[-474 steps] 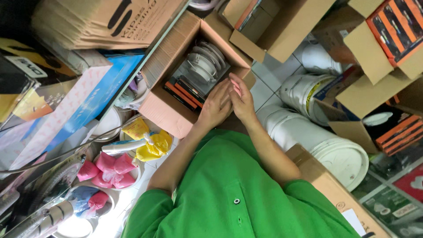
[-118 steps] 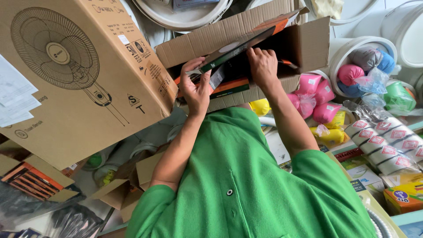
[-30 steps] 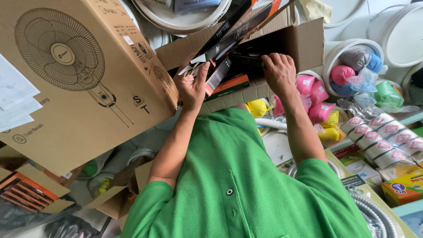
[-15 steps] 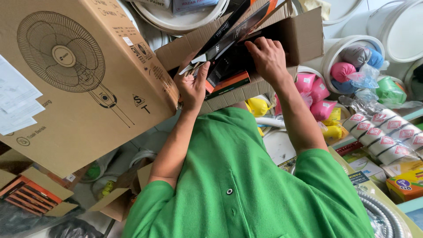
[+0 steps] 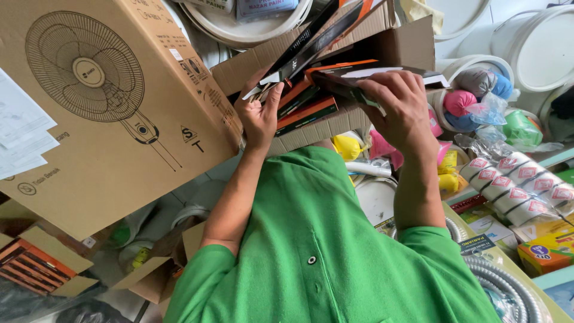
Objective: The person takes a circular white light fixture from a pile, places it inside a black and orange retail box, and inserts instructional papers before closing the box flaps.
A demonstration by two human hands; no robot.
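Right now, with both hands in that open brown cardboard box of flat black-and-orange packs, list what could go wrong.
1. The left hand props tilted flat black-and-orange packs that jut past the open brown cardboard box; they might slide out.
2. The right hand grips one dark flat pack by its edge, so it could slip.
3. The big fan carton leans close beside the left arm; a nudge may shift it.

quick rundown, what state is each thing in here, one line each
open carton: flaps open, flat packs inside
flat packs: stacked, some tilted up
left hand: fingers on the pack edges
right hand: gripping a dark flat pack
fan box: closed, tilted
white bucket: open, holds coloured bags
tape rolls: wrapped, in a row
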